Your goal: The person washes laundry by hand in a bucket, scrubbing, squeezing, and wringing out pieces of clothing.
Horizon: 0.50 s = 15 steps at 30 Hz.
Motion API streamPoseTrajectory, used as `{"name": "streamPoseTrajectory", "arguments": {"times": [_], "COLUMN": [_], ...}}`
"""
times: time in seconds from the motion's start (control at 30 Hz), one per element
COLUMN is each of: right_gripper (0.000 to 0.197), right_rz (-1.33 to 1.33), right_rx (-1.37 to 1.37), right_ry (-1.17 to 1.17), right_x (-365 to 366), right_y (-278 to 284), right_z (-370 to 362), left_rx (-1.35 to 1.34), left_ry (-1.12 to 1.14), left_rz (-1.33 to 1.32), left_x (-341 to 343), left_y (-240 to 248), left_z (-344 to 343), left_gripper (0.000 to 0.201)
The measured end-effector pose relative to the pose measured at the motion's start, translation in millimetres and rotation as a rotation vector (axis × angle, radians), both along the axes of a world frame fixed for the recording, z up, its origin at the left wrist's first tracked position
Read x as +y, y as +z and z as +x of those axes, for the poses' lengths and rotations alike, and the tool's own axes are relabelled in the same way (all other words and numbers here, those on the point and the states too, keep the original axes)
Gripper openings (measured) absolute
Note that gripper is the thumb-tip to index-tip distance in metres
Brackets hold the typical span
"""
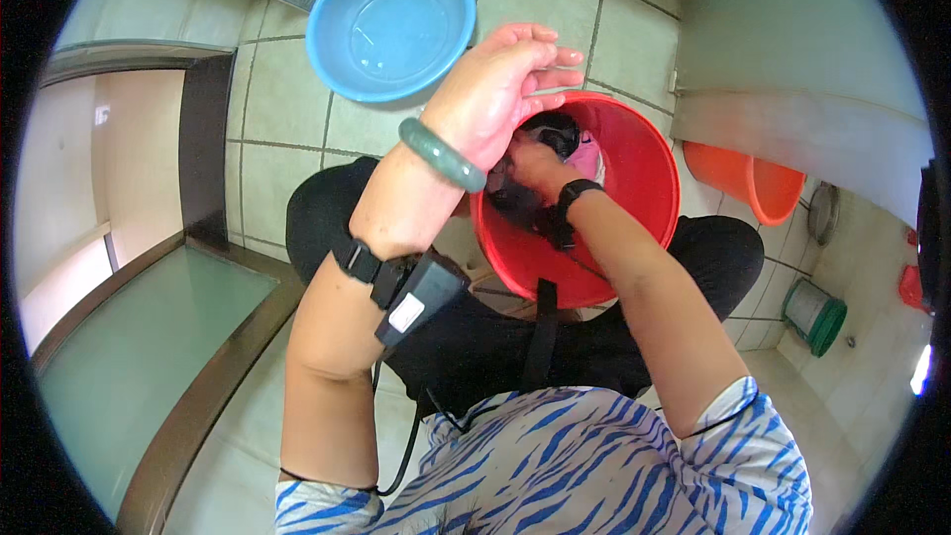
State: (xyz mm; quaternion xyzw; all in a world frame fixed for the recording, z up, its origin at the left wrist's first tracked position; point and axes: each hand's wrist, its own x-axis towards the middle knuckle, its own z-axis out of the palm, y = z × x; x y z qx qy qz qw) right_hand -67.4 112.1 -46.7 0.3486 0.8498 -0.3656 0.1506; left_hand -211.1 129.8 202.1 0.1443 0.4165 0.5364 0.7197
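A red bucket (642, 154) stands between my knees with wet-looking dark cloth (515, 200) and a pink piece of cloth (588, 159) inside. Reaching down into it, my right hand (540, 168) is closed on the dark cloth, its fingertips partly hidden in the folds. Over the bucket's far left rim, my left hand (517, 79) is held up with its fingers apart and nothing in them. A green bangle (441, 154) circles my left wrist.
A light blue basin (391, 25) sits on the tiled floor beyond my left hand. At the right are an orange bucket (743, 178) and a small green-rimmed pail (814, 317). A brown-framed glass panel (163, 337) lies along the left side.
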Motion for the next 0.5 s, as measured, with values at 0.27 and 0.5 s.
{"name": "streamPoseTrajectory", "arguments": {"times": [0.27,0.5], "right_gripper": [0.039,0.027], "right_rz": [0.089,0.007], "right_rx": [0.091,-0.463], "right_ry": [-0.101,0.102], "right_x": [-43,-39], "right_y": [-78,-41], "right_z": [36,55], "left_rx": [-0.015,-0.034], "left_ry": [-0.071,-0.046], "left_rz": [-0.014,0.042], "left_x": [18,20], "left_y": [0,-1], "left_z": [18,23], "left_gripper": [0.019,0.019]}}
